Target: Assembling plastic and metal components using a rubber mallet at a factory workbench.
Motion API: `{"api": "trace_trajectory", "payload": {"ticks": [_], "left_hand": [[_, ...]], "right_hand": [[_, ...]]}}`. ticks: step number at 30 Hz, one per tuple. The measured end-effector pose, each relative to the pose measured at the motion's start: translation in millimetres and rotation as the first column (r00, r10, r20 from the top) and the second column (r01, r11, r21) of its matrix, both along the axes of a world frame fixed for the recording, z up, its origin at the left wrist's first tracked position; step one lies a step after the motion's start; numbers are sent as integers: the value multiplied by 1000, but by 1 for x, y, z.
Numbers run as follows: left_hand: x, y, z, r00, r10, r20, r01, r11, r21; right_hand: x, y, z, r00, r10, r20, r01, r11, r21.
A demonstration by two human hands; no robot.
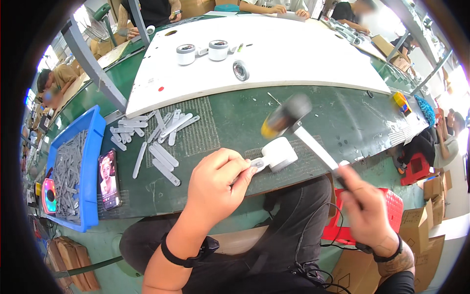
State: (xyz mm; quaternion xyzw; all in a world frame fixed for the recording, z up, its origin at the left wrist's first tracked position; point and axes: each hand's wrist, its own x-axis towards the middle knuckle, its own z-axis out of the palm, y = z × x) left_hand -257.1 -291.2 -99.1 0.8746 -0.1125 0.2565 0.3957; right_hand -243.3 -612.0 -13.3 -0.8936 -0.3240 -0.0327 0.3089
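Observation:
My left hand point(215, 183) pinches a small grey plastic strip point(254, 165) flat on the green bench, its far end against a white round block point(280, 153). My right hand point(364, 206) grips the white handle of a mallet point(286, 117); the dark and yellow head hangs blurred just above the white block. A loose pile of similar grey strips point(156, 134) lies to the left of my left hand.
A blue bin point(93, 161) full of grey strips sits at the left bench edge, with a phone point(108, 179) beside it. Tape rolls point(201, 51) stand on the white board point(274, 63) behind. A red stool point(350, 220) and cardboard boxes point(423, 255) stand at the right. Other people work around.

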Motion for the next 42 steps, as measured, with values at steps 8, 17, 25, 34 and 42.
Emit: {"api": "trace_trajectory", "payload": {"ticks": [8,17,25,34,42], "left_hand": [[-1,3,-2,997,-24,-69,15,993,-116],[-3,6,-4,993,-30,-115,10,984,-175],[-1,6,-6,991,-58,-120,31,977,-211],[-1,4,-5,989,-63,-130,30,970,-240],[-5,6,-5,985,-8,-171,-33,971,-238]], "right_hand": [[2,3,11,998,-43,-45,45,999,30],[3,5,19,998,21,-62,-35,971,-238],[2,2,-3,993,41,-113,-58,987,-153],[0,1,-8,990,77,-119,-94,985,-148],[-8,14,-8,984,27,-175,-47,993,-112]]}}
